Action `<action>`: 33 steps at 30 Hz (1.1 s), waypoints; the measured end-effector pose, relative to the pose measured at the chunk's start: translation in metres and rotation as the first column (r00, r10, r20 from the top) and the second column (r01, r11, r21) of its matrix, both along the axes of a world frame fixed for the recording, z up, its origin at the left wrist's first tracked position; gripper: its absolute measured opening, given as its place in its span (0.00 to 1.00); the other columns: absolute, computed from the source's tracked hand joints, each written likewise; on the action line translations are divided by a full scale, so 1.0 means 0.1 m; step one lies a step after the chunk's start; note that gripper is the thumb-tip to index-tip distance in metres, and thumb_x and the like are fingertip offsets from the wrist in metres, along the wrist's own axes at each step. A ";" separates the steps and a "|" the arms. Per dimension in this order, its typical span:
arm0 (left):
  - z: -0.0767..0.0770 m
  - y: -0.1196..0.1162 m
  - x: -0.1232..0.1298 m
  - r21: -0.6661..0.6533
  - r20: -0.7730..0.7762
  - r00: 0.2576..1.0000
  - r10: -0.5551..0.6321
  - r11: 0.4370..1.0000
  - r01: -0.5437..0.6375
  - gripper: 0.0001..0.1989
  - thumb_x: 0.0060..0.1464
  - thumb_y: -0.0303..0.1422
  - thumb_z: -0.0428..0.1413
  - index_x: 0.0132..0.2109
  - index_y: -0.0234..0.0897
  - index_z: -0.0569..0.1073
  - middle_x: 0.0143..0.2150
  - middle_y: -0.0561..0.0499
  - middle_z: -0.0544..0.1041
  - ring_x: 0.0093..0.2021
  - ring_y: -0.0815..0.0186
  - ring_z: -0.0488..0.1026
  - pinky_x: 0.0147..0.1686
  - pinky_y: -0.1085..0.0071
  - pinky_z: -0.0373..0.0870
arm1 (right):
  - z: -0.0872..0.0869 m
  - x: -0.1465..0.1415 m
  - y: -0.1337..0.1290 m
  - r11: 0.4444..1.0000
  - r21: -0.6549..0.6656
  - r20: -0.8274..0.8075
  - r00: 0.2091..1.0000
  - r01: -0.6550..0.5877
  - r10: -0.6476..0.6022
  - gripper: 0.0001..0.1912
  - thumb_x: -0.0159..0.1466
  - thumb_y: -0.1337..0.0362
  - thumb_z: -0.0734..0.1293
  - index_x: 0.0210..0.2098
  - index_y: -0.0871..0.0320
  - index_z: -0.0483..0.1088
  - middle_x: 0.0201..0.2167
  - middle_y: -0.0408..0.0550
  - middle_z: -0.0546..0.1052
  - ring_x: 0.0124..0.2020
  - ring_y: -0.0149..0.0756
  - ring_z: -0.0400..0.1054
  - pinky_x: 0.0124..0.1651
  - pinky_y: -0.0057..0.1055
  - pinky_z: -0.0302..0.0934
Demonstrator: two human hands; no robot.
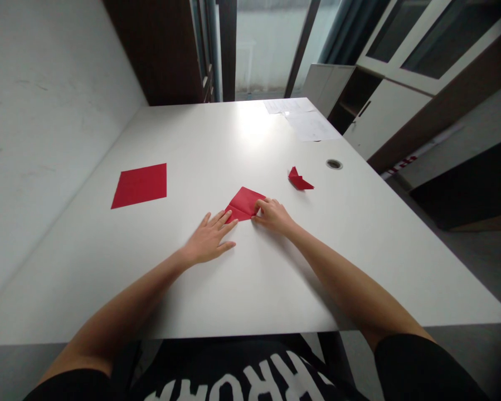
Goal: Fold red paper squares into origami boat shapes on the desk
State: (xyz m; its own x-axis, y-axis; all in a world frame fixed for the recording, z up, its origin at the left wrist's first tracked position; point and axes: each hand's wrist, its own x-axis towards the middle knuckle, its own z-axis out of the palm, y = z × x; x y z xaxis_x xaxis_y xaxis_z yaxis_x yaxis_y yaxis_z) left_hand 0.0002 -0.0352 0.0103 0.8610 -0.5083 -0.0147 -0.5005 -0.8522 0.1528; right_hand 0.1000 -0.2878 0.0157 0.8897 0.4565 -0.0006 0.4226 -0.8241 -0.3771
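A creased sheet of red origami paper (245,201), partly folded, lies on the white table in front of me. My left hand (210,236) rests flat with its fingers spread, the fingertips pressing on the paper's left corner. At the right edge, my right hand (274,215) has its fingers curled and pinches the paper's edge. Its fingers hide that corner of the sheet. Beyond my right hand sits a small folded red paper boat-like shape (300,181), touched by neither hand.
A flat red paper sheet (140,185) lies at the left of the white table (250,289). White printed papers (311,123) lie at the far right corner, near a round cable hole (334,164). A wall (45,111) borders the table's left side.
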 end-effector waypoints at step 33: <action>0.02 0.55 -0.31 -0.057 0.071 0.991 0.114 0.992 -0.110 0.24 0.71 0.44 0.43 0.70 0.50 0.64 0.73 0.50 0.60 0.75 0.54 0.53 0.71 0.42 0.46 | -0.16 -0.07 0.20 0.997 0.068 0.151 0.988 -0.032 0.022 0.10 0.67 0.55 0.68 0.42 0.54 0.69 0.42 0.52 0.72 0.46 0.47 0.64 0.47 0.39 0.57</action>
State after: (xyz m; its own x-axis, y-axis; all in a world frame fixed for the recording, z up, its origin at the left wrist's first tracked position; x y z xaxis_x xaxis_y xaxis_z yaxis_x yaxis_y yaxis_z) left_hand -0.0307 0.0199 0.0125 0.9103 -0.4070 0.0758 -0.4140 -0.8952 0.1651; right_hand 0.0932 -0.2675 -0.0008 0.8647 0.4747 0.1644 0.5005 -0.7856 -0.3639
